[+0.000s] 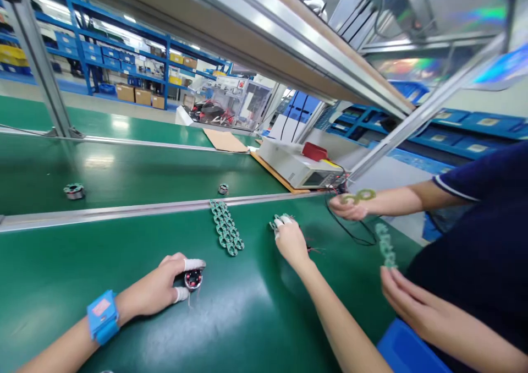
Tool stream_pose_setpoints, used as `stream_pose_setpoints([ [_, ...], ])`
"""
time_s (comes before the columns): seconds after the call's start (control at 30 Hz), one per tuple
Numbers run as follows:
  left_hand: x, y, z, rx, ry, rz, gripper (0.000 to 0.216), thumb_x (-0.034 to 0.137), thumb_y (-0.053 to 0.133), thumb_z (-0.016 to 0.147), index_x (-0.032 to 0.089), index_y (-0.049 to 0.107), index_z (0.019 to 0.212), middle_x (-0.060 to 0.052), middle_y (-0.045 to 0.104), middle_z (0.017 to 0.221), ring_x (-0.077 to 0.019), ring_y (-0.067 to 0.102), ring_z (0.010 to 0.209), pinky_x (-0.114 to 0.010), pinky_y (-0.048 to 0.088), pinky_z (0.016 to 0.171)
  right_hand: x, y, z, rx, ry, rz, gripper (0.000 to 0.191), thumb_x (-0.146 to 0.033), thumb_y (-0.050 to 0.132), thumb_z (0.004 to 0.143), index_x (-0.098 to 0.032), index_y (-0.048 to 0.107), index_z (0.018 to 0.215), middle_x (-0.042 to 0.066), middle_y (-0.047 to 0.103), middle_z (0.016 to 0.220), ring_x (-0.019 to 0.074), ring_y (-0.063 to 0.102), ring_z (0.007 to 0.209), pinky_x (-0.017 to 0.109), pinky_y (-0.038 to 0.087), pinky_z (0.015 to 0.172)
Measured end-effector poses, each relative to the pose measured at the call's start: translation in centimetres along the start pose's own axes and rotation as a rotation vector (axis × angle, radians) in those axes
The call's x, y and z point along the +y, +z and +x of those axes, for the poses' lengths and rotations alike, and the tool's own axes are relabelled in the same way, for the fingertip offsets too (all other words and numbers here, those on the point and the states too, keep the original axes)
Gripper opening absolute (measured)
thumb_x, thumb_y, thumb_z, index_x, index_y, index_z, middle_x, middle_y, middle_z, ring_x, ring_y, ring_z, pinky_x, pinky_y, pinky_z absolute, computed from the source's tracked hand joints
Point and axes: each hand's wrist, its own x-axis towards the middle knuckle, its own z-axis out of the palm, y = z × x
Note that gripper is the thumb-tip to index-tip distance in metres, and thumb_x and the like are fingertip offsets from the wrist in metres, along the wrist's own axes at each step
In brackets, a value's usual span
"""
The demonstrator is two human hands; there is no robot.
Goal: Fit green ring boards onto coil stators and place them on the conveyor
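My left hand (159,285), with white finger cots and a blue wrist strap (102,316), grips a small motor stator (193,279) between thumb and index finger. Red and black show inside its ring, and thin wires hang below. Farther right, my right hand (291,242) is closed over small green-and-silver parts (273,224) on the bench; its fingers mostly hide them. Fine reddish wires (314,249) stick out beside it. Between my hands lies a panel of joined green ring-shaped circuit boards (226,227).
Two more stators, one left (74,191) and one centre (223,188), stand beyond the metal strip (124,209). At right, a co-worker's hands hold yellowish rings (365,195) and a green board strip (385,245). A white instrument (295,161) and blue bin (406,351) flank the bench.
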Motion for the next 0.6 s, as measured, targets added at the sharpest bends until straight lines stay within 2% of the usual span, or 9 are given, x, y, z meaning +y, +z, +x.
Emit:
stream_pose_setpoints([
  [0.1, -0.2, 0.0, -0.2, 0.0, 0.0, -0.013, 0.057, 0.01, 0.05, 0.069, 0.025, 0.052, 0.124, -0.005, 0.059, 0.105, -0.0217, 0.053, 0.101, -0.035, 0.039, 0.095, 1.3, 0.5, 2.3, -0.049, -0.049, 0.006, 0.039, 0.003, 0.045, 0.071, -0.016, 0.07, 0.094, 0.015, 0.062, 0.116, 0.028, 0.047, 0.118, 0.043, 0.032, 0.098],
  [0.2, -0.5, -0.3, -0.4, 0.024, 0.011, -0.054, 0.068, 0.005, 0.046, 0.062, 0.024, 0.048, 0.127, -0.005, 0.056, 0.119, -0.0212, 0.05, 0.111, -0.036, 0.034, 0.101, 1.2, 0.0, 2.2, -0.086, -0.083, 0.063, 0.032, 0.002, 0.047, 0.072, -0.016, 0.072, 0.08, 0.014, 0.069, 0.096, 0.0261, 0.058, 0.102, 0.039, 0.039, 0.091],
  [0.27, -0.3, -0.7, -0.4, 0.131, 0.022, -0.077, 0.065, 0.005, 0.043, 0.062, 0.022, 0.049, 0.125, -0.005, 0.053, 0.126, -0.0209, 0.048, 0.115, -0.037, 0.032, 0.104, 0.3, -0.7, 1.0, -0.074, -0.083, 0.128, 0.026, -0.003, 0.05, 0.076, -0.015, 0.072, 0.083, 0.015, 0.069, 0.093, 0.0266, 0.06, 0.096, 0.039, 0.043, 0.086],
  [0.37, 1.1, -1.3, 0.0, 0.35, 0.018, -0.074, 0.035, 0.018, 0.043, 0.076, 0.018, 0.058, 0.108, -0.007, 0.06, 0.114, -0.021, 0.052, 0.106, -0.037, 0.037, 0.098, -3.3, -1.4, -1.6, -0.081, -0.13, 0.291, 0.021, -0.021, 0.058, 0.08, -0.02, 0.07, 0.096, 0.009, 0.068, 0.099, 0.0228, 0.061, 0.092, 0.034, 0.049, 0.08],
  [0.43, 2.4, -1.5, 0.3, 0.393, 0.026, -0.081, 0.026, 0.029, 0.042, 0.083, 0.018, 0.061, 0.096, -0.006, 0.063, 0.101, -0.02, 0.055, 0.097, -0.034, 0.041, 0.09, -6.9, -1.5, -3.5, -0.137, -0.184, 0.494, 0.024, -0.032, 0.057, 0.082, -0.023, 0.068, 0.101, 0.004, 0.068, 0.089, 0.0165, 0.063, 0.077, 0.027, 0.053, 0.065],
  [0.5, 3.4, -1.5, 0.6, 0.356, 0.035, -0.112, 0.026, 0.033, 0.041, 0.085, 0.018, 0.062, 0.085, -0.004, 0.065, 0.091, -0.018, 0.056, 0.087, -0.029, 0.043, 0.081, -10.6, -1.3, -5.0, -0.213, -0.116, 1.064, 0.032, -0.037, 0.057, 0.082, -0.019, 0.065, 0.107, 0.004, 0.066, 0.078, 0.0155, 0.06, 0.063, 0.026, 0.052, 0.05],
  [0.57, 3.8, -1.4, 0.8, 0.338, 0.022, -0.148, 0.025, 0.03, 0.041, 0.083, 0.017, 0.06, 0.072, -0.002, 0.064, 0.079, -0.0159, 0.055, 0.077, -0.025, 0.043, 0.072, -13.5, -1.3, -6.1, -0.275, -0.057, 1.407, 0.036, -0.04, 0.061, 0.078, -0.018, 0.065, 0.106, 0.002, 0.064, 0.072, 0.014, 0.058, 0.058, 0.025, 0.051, 0.046],
  [0.6, 3.7, -1.3, 0.9, 0.346, 0.008, -0.17, 0.025, 0.028, 0.041, 0.082, 0.017, 0.058, 0.068, -0.001, 0.063, 0.075, -0.0152, 0.054, 0.072, -0.024, 0.043, 0.068, -14.5, -1.3, -6.4, -0.308, -0.027, 1.503, 0.037, -0.041, 0.062, 0.077, -0.017, 0.065, 0.105, 0.002, 0.063, 0.071, 0.0137, 0.058, 0.058, 0.025, 0.051, 0.046],
])
